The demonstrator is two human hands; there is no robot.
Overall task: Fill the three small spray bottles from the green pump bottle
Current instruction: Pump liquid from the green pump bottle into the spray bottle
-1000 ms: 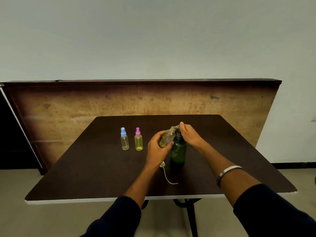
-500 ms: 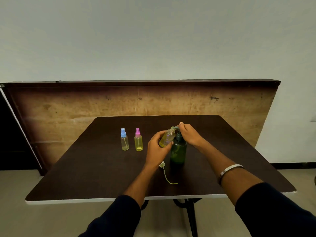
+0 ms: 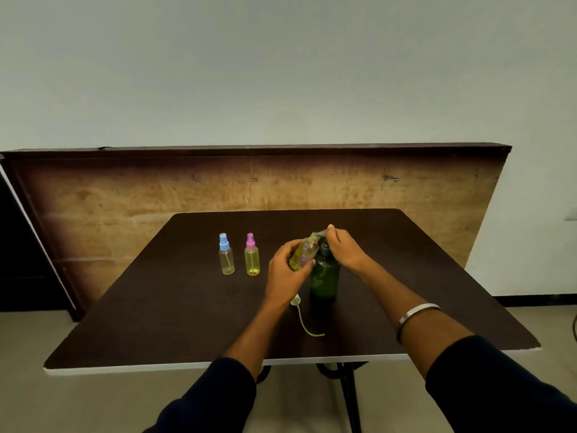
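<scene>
while tilted in the left hand: open spray bottle (against the pump spout)

A: The dark table looked matt, a fine-grained laminate, while the board behind it was rough, stained wood.

B: The green pump bottle and both capped spray bottles were clear glossy plastic; the bangle shone like polished metal

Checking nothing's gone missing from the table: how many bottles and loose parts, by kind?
Small spray bottles: 3 (blue-capped, pink-capped, uncapped one in the left hand)
Green pump bottle: 1
Loose spray cap with tube: 1
Total: 5
</scene>
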